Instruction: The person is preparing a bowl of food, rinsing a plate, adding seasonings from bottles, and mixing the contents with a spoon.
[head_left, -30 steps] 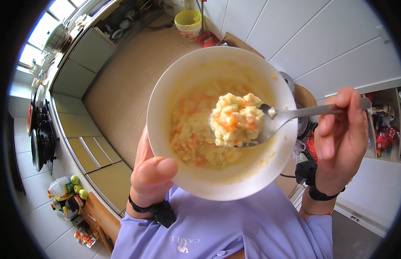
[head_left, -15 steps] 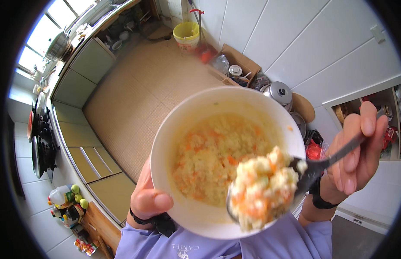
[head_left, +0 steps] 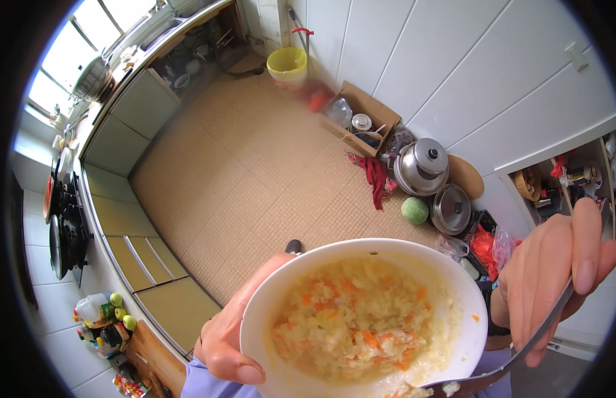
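My left hand [head_left: 236,338] grips the rim and side of a white bowl [head_left: 251,325], its thumb showing on the near left. Inside the bowl lies a pale, soft, rice-like food [head_left: 354,312] with small orange bits, perhaps carrot. At the right, my right hand [head_left: 553,278] pinches the handle of a dark spoon [head_left: 514,367]. The spoon is below the bowl's near right rim, at the bottom edge of the picture. Some of the food sits on it; the rest of the spoon's bowl is cut off from view.
Cabinets [head_left: 125,113] and a counter with pans [head_left: 59,242] run along the left. Against the right wall stand a yellow-lined bucket [head_left: 288,62], a cardboard box [head_left: 368,106], a metal pot [head_left: 421,166] and a green melon [head_left: 414,210]. An open cupboard [head_left: 560,176] is at far right.
The loaded spoon has dropped from over the bowl to the bottom edge, toward my body. The bowl has moved lower and tilted, uncovering the melon and red cloth on the floor.
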Action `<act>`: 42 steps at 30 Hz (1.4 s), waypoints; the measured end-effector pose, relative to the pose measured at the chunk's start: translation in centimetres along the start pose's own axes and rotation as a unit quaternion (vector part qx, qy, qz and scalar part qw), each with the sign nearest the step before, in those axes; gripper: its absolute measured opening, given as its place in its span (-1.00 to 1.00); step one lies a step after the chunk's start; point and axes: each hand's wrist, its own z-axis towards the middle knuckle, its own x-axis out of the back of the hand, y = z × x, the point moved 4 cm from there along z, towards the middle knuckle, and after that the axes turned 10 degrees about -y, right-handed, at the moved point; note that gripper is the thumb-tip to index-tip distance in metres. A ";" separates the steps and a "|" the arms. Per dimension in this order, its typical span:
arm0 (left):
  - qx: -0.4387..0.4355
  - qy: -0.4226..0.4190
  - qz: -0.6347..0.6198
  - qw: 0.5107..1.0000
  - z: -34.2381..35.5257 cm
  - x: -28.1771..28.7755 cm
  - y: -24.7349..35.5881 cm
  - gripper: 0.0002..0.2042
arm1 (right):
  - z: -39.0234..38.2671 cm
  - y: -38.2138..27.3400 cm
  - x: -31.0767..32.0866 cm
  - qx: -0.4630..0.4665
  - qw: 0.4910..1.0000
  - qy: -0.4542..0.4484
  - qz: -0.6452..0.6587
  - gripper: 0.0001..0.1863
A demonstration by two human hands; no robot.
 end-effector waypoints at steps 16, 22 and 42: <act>-0.005 -0.061 0.007 0.998 -0.2 0.2 -0.1 0.00 | 0.2 0.3 -0.6 -0.008 0.999 0.044 -0.023 -0.68; 0.044 -0.031 -0.028 0.998 0.2 -0.5 0.4 -0.02 | 1.7 0.5 -1.0 0.174 0.982 -0.064 0.040 -0.54; -0.159 0.083 0.063 0.982 1.0 1.6 0.7 -0.08 | 0.4 1.1 -0.2 0.085 0.901 0.136 -0.403 -0.64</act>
